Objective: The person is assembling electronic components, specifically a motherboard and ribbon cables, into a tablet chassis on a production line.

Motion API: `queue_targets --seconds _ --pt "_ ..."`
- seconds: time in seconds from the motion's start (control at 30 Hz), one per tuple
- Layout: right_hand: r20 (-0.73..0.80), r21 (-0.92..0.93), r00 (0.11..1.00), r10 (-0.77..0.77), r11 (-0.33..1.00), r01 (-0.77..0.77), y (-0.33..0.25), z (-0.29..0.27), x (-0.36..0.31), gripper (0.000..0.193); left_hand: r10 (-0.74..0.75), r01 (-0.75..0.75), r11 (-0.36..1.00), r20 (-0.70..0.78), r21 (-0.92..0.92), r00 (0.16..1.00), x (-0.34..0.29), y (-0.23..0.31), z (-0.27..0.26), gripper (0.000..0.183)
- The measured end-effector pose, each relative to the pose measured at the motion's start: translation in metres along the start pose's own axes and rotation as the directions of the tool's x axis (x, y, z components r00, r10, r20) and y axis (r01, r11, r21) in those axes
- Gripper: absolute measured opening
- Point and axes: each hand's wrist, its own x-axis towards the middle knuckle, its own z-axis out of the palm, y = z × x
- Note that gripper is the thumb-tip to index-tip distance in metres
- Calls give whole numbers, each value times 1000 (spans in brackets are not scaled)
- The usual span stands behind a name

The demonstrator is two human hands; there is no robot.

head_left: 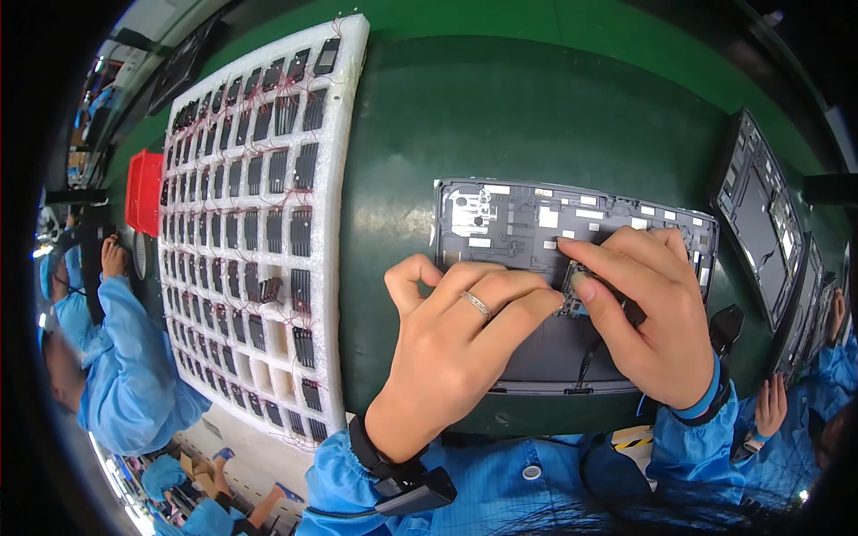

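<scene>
A dark grey laptop casing (527, 353) with white and silver stickers lies on the green table in front of me. Over its middle, a small circuit board (572, 295) is pinched between the thumb and index finger of my right hand (648, 313). My left hand (465, 326), with a ring on one finger, has its fingertips closed at the board's left edge. Both hands partly cover the board, so its full shape is hidden. A thin black cable (586, 362) runs across the casing below my right hand.
On the left, a white foam tray (332, 179) holds rows of black parts with red wires. Behind it sits a red bin (143, 192). More laptop casings (760, 214) lean at the right edge. Co-workers in blue sit on both sides, one sleeve (134, 348) beside the tray.
</scene>
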Motion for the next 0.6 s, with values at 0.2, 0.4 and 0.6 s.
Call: queue_targets --seconds 0.2,0.4,0.6 --pt "-14 2 1000 12 1000 -12 -1 1 0 27 -51 53 992 15 -113 999 1 -2 -3 26" --pt "-5 5 1000 20 1000 -20 -1 -1 0 29 -97 97 982 12 -159 995 2 2 -6 27" --pt "-169 -12 985 -47 999 46 -3 5 5 27 -15 15 996 3 -88 1000 -4 3 -13 21"
